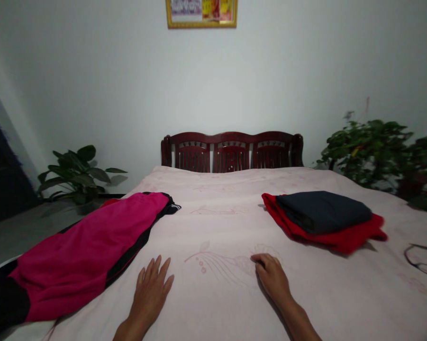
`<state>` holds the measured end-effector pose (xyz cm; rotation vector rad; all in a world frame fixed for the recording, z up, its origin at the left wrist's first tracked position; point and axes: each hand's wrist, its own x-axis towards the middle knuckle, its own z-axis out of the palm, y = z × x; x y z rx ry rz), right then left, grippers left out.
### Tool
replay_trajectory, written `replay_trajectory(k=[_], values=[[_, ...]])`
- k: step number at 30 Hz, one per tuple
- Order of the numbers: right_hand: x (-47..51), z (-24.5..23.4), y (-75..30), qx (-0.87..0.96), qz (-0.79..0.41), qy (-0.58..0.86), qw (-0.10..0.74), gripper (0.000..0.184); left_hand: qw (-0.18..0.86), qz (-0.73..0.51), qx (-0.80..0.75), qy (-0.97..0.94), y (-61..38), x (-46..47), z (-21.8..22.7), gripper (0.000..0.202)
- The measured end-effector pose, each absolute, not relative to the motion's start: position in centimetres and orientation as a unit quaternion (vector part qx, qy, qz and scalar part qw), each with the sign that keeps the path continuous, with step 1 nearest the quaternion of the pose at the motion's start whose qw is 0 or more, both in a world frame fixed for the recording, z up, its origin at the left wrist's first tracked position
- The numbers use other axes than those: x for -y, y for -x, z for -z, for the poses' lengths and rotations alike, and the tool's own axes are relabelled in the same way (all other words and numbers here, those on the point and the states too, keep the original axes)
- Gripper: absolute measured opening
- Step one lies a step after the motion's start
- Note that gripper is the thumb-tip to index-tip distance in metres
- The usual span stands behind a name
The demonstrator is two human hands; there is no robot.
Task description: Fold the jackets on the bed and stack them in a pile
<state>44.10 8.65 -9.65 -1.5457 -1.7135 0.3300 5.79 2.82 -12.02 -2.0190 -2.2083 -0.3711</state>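
Observation:
My left hand (151, 289) is held palm down over the pale pink bedsheet (213, 312), its fingers stretched and apart, with nothing in it. To its left, a magenta and black garment (88, 255) lies lengthwise along the bed edge, not touched by the hand. My right hand (272, 274) rests at or just above the sheet near a printed flower pattern, its fingers curled in together and no object showing in them. Beyond it on the right sits a folded dark blue-grey garment (327, 210) on top of a folded red cloth (348, 241).
Eyeglasses (424, 260) lie at the right edge of the bed. A dark red wooden headboard (231, 139) stands at the far end against the wall. Leafy plants flank the bed, one at left (80, 173) and a bushier one at right (369, 151). A gold-framed picture (202, 24) hangs above.

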Motion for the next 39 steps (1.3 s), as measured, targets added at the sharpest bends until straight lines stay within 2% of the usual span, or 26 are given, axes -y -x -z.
replay_trajectory(k=[5,39], values=[[-8.7,9.8,-44.1,0.677,-0.129,0.609,0.393,0.030,0.052,0.139,0.727,0.670,-5.8,-2.7,12.0,0.055],[-8.7,9.8,-44.0,0.691,-0.107,0.619,0.359,0.034,0.069,0.041,0.743,0.665,-6.4,-2.6,10.8,0.057]])
